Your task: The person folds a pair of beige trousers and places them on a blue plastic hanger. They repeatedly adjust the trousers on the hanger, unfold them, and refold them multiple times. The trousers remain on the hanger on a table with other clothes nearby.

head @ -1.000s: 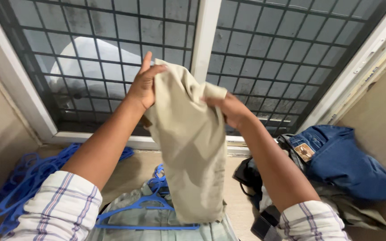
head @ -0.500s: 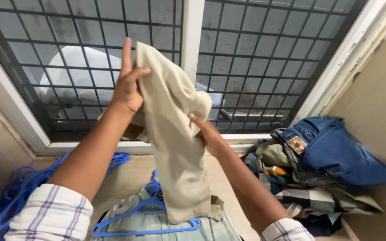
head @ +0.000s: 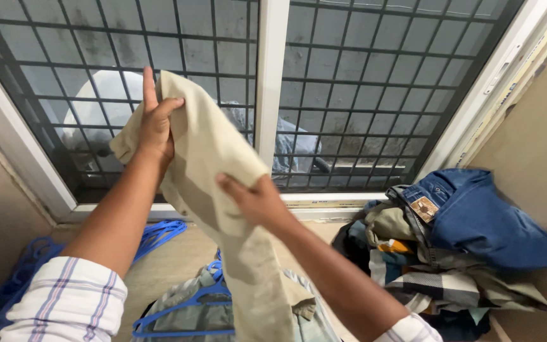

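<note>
beige cloth (head: 216,171) held up high so it hangs long. top pinched by left hand (head: 155,126). middle gripped by right hand (head: 254,201). blue hanger (head: 182,310) below.

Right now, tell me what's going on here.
A person holds up a beige garment in front of a barred window. The left hand grips its top edge, and the right hand pinches it lower down. Below lies a blue hanger on a green shirt. A clothes pile sits to the right.
</note>
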